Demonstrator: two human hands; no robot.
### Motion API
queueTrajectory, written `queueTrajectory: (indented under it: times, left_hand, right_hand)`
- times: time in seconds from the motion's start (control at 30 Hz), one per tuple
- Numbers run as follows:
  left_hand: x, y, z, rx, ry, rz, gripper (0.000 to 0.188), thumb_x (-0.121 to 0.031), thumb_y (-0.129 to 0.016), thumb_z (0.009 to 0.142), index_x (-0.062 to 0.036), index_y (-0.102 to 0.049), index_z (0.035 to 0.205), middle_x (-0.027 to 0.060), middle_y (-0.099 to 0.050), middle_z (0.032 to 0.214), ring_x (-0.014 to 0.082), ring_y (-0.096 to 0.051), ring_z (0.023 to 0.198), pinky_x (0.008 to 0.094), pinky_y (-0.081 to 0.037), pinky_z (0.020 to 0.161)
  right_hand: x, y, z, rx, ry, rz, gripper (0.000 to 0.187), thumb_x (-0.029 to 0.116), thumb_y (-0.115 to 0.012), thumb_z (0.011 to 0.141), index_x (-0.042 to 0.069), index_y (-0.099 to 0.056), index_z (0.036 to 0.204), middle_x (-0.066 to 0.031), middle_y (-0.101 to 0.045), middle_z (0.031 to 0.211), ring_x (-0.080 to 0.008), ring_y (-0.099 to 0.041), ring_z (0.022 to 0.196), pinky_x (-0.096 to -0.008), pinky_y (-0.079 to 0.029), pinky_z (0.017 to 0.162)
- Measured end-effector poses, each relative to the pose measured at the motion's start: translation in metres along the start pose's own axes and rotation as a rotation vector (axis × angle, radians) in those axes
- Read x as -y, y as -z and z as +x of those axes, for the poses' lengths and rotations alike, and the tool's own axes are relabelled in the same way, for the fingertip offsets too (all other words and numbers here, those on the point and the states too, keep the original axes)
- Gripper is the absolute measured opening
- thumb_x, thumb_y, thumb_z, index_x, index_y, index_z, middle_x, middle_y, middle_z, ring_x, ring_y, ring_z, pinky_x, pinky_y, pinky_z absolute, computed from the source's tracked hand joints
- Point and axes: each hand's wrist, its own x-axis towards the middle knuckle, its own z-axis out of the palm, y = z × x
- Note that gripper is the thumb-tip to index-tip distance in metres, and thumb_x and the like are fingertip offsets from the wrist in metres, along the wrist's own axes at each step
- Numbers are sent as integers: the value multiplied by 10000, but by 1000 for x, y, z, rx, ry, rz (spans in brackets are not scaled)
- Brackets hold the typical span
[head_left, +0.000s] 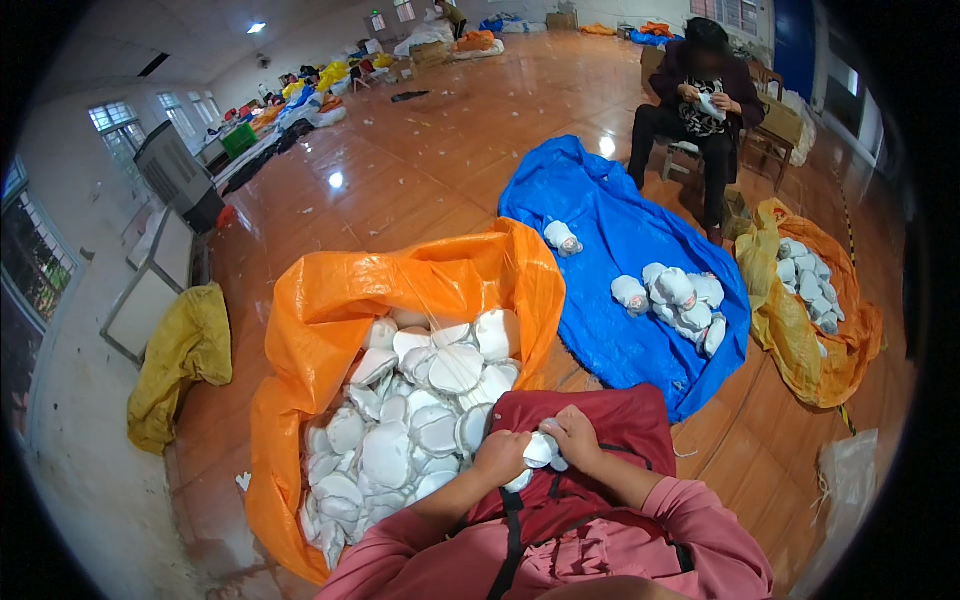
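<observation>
Over my lap, on a dark red apron (610,425), my left hand (503,460) and my right hand (574,434) come close together. Between them is a small white padded cloth piece (540,450), with the fingers of both hands closed on it. Just left of my knees an orange sack (300,400) lies rolled open, full of flat, rounded white cloth pieces (388,455). Beyond my knees a blue sheet (600,230) is spread on the floor. It bears a pile of stuffed white pieces (690,300) and a single one (562,238) apart from them.
A co-worker (700,90) sits across from me, holding a white piece. At the right stands a yellow-orange sack (775,340) with grey-white pieces. A yellow sack (180,365) rests by the left wall, near a grey air cooler (178,170). Colourful heaps (330,75) line the far wall.
</observation>
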Motion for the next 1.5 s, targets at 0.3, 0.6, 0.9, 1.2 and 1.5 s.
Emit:
queueTrajectory:
  times: [0.3,0.6,0.9,1.2,1.5]
  left_hand:
    - [6,10,3,117,268,-190,346,-360,-712,766,-85,-612,951,173,-677,870,378,-654,835,485,-503,709]
    - [15,0,1,121,344,-226,363,-385,-721,746,-99,-634,951,152,-673,900,362,-652,886,451,-510,761]
    - [1,1,2,-23,285,-139,353,-409,-721,753,-66,-653,806,154,-670,835,362,-656,790,463,-514,692]
    - [-5,-13,-2,-150,307,-30,352,-385,-720,750,-43,-638,765,167,-660,779,367,-654,719,470,-518,654]
    - [-12,-7,-4,-185,254,-33,357,-378,-731,741,-39,-619,759,168,-641,761,366,-646,730,473,-511,658]
  right_hand:
    - [12,11,5,-39,231,18,142,146,-713,814,22,-666,765,-130,-541,751,-293,-535,707,-393,-426,625]
    - [19,12,-5,-101,162,57,122,144,-707,819,22,-702,820,-126,-551,738,-271,-540,717,-369,-436,641]
    - [22,13,4,-5,-33,39,191,199,-674,868,26,-683,946,-120,-626,878,-249,-593,848,-351,-475,755]
    - [2,-13,-3,32,-278,352,287,204,-622,907,64,-606,1157,-136,-654,1062,-243,-630,1005,-359,-483,884]
    - [3,-7,-17,181,-528,727,355,232,-546,1000,80,-469,1311,-29,-551,1173,-136,-510,1062,-284,-434,918]
